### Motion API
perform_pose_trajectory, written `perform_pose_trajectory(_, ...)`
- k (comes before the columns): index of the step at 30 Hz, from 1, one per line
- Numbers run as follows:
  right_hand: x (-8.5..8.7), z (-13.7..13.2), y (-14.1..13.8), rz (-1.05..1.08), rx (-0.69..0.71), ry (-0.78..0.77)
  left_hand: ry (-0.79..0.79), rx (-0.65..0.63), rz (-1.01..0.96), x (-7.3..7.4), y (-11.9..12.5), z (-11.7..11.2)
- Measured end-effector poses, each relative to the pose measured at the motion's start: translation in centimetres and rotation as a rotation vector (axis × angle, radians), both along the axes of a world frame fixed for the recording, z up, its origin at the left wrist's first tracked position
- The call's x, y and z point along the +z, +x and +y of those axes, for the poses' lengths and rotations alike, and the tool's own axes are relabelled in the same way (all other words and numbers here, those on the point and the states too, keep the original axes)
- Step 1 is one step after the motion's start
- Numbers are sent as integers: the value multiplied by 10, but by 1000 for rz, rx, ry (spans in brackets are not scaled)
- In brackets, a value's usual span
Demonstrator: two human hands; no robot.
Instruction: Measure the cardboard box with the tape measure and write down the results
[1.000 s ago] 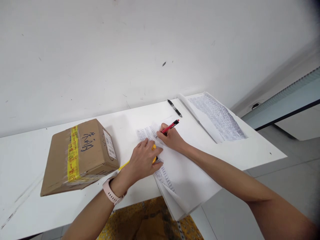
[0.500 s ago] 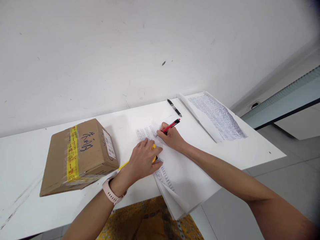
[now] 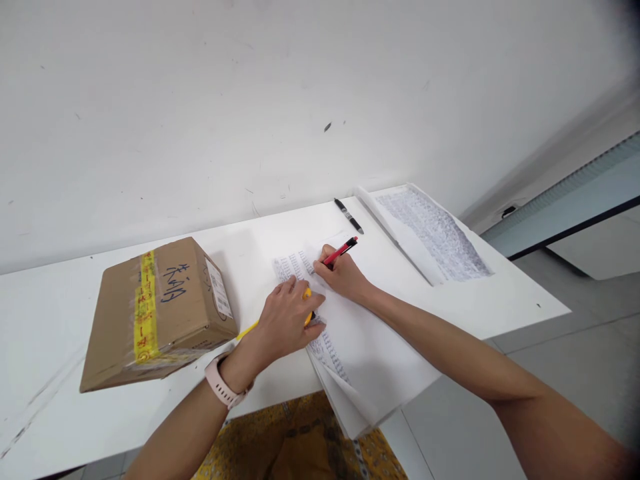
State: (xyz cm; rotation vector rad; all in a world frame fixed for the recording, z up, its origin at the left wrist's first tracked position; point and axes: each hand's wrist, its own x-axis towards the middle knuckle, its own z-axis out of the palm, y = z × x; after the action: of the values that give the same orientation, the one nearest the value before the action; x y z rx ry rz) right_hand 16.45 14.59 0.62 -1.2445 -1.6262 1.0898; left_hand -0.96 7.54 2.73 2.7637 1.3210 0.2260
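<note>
1 red pen [image 3: 341, 251] pinched in R hand [image 3: 345, 275] fingertips; L hand [image 3: 284, 317] part-spread over yellow obj [image 3: 307, 293], grip unclear.

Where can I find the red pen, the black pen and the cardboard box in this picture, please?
Red pen [image 3: 341, 251], head view: on the exposed red barrel.
Black pen [image 3: 349, 215], head view: on the middle of its barrel.
Cardboard box [image 3: 173, 317], head view: on its brown top face.
</note>
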Motion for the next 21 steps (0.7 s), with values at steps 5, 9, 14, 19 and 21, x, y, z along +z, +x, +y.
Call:
perform_pose_trajectory(5, 0, 0, 0, -18, -28, 25, 0, 2, -3, 0, 0, 0)
perform_pose_trajectory(9, 0, 0, 0, -18, -18, 21, 5, 1, 0, 0, 0, -1)
perform_pose_trajectory(14, 1, -1, -1, -7, -15, 5, 6, 0, -2, 0, 0, 0)
perform_pose_trajectory(19, 1, -1, 0, -22, -17, 2, -4, 5, 4, 0, -1, -1)
perform_pose_trajectory(21, 1, -1, 0, -27, -17, 11, -4, 3, 2, 1, 0, -1)
